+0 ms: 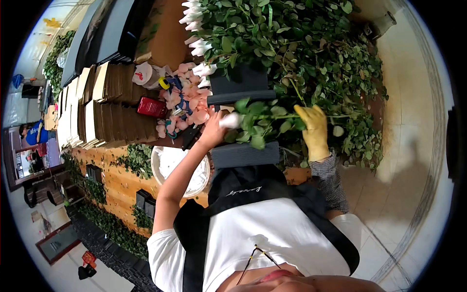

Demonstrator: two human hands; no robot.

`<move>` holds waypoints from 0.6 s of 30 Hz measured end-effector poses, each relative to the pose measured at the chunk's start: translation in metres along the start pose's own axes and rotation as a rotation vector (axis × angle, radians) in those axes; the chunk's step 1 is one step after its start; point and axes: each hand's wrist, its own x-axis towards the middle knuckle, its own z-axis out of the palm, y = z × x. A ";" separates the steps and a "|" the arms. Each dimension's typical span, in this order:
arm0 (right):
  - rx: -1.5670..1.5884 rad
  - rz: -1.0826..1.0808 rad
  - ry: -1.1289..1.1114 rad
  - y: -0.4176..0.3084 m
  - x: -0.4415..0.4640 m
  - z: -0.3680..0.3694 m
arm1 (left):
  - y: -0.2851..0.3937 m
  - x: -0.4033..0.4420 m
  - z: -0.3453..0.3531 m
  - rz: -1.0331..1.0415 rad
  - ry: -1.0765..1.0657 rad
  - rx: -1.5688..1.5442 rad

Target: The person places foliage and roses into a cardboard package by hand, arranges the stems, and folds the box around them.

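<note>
A pale rose bud with leafy stems lies across the middle, between two dark ribbed sheets. Beside the bud is my left hand, bare, with fingers bent together; the bud partly hides them, and what they hold cannot be made out. My right hand, in a yellow glove, is closed around the stems at the right. Above it lies a large heap of green leafy stems, with white-wrapped flower heads along its left edge.
Pink petals, a red box and stacked brown cardboard pieces lie on the left. A round white basket with white pieces stands beside my left arm. A person in blue is in the far left background.
</note>
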 end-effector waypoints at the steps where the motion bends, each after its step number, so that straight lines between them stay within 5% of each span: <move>1: -0.051 0.053 0.093 -0.004 0.003 -0.007 | 0.009 -0.002 -0.008 0.030 -0.082 0.104; 4: -0.181 -0.007 -0.005 -0.014 0.012 -0.006 | 0.029 0.004 -0.022 -0.026 -0.061 -0.017; 8: -0.349 0.099 -0.272 0.030 -0.013 0.105 | 0.016 0.000 -0.010 -0.020 -0.044 0.082; 11: -0.466 0.199 -0.486 -0.007 0.014 0.068 | 0.030 0.002 -0.017 -0.139 -0.107 0.180; 12: -0.455 0.217 -0.354 -0.025 0.021 0.050 | 0.020 -0.002 -0.006 0.000 0.072 0.293; 13: -0.442 0.234 -0.223 -0.033 0.025 0.042 | 0.024 0.000 -0.012 -0.060 -0.014 0.244; 15: -0.653 0.212 -0.452 -0.024 0.025 0.073 | 0.020 0.004 -0.010 0.015 -0.028 0.282; 18: -0.402 -0.025 -0.259 0.007 -0.005 0.116 | 0.039 0.012 -0.029 -0.006 -0.120 0.328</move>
